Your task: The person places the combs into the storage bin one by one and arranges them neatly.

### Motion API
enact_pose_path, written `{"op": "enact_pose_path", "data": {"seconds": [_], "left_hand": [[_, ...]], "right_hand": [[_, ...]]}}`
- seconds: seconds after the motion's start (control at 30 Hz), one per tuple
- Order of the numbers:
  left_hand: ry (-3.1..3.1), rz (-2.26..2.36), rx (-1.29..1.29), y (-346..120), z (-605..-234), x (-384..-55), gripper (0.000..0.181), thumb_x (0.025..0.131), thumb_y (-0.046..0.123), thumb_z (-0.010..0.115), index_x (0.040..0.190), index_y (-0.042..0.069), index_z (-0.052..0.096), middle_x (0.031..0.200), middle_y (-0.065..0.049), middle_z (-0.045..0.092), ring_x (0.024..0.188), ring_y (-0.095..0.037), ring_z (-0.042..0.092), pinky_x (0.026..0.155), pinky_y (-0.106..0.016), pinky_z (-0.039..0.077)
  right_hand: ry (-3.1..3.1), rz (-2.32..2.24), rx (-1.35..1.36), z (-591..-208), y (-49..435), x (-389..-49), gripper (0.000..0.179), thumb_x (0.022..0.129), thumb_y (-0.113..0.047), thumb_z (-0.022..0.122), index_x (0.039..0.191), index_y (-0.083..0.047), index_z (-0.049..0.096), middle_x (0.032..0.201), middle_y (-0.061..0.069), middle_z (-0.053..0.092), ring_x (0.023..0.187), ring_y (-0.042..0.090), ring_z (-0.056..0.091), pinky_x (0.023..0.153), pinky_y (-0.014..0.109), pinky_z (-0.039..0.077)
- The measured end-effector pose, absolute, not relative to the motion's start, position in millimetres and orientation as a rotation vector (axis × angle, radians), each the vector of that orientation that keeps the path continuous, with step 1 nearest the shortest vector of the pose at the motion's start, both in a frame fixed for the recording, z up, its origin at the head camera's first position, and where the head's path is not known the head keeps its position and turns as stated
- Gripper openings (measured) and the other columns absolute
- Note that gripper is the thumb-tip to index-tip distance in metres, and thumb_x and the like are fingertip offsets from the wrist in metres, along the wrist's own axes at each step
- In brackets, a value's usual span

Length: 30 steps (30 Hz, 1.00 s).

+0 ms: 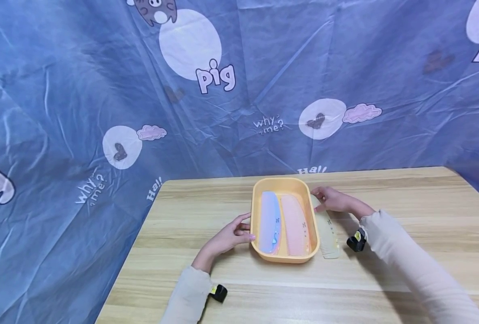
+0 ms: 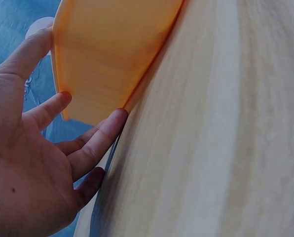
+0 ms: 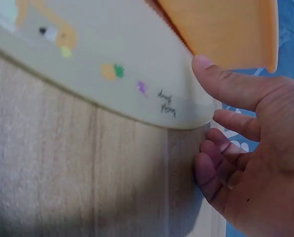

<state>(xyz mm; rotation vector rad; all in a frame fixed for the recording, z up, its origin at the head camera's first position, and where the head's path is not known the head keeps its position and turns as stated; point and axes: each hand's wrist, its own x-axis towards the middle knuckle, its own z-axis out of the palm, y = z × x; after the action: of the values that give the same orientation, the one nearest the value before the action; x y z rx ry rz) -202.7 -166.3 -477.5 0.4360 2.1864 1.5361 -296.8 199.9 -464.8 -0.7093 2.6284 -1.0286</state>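
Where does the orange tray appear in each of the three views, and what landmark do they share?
Head: orange tray at table centre, between both hands.
Left wrist: top left, its outer wall against the fingers.
Right wrist: top right, its wall above the thumb.
Shared landmark: the wooden table.

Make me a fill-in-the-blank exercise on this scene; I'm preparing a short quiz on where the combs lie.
1. The blue comb and the pink comb lie inside the ____ tray.
2. The pale yellow comb lies on the table, outside the tray, on the person's ____ side.
3. The left hand touches the tray's ____ wall.
4. Counting all of them, ____ combs are in view.

Missing words: orange; right; left; three
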Motion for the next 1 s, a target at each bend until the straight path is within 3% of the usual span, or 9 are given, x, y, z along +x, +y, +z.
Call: {"op": "enact_pose_path", "data": {"seconds": [0.23,0.6,1.0], "left_hand": [[2.202,1.527,0.451,-166.4,-476.3,-203.0,0.074,0.09,0.021,0.069,0.152,0.014,0.029,0.132,-0.02,0.052,0.113,-0.025,0.057,0.101,-0.041,0.045],[2.208,1.517,0.43,-165.9,-476.3,-203.7,0.074,0.09,0.022,0.069,0.152,0.014,0.029,0.132,-0.02,0.053,0.116,-0.028,0.056,0.103,-0.044,0.043],[2.218,1.512,0.422,-165.6,-477.0,-203.6,0.074,0.09,0.022,0.069,0.152,0.015,0.03,0.13,-0.019,0.054,0.11,-0.024,0.058,0.101,-0.043,0.044]], "right_hand": [[2.656,-0.964,-0.727,-463.5,200.4,-298.4,0.06,0.074,-0.012,0.08,0.12,0.016,0.053,0.097,0.022,0.064,0.09,0.028,0.058,0.086,0.043,0.047],[2.583,-0.958,-0.582,-457.5,208.8,-296.8,0.064,0.071,-0.008,0.078,0.125,0.012,0.05,0.107,0.025,0.059,0.099,0.034,0.055,0.09,0.045,0.044],[2.528,-1.038,-0.545,-457.7,209.1,-295.4,0.06,0.067,-0.003,0.079,0.115,0.014,0.049,0.1,0.02,0.056,0.094,0.027,0.052,0.084,0.031,0.041]]}}
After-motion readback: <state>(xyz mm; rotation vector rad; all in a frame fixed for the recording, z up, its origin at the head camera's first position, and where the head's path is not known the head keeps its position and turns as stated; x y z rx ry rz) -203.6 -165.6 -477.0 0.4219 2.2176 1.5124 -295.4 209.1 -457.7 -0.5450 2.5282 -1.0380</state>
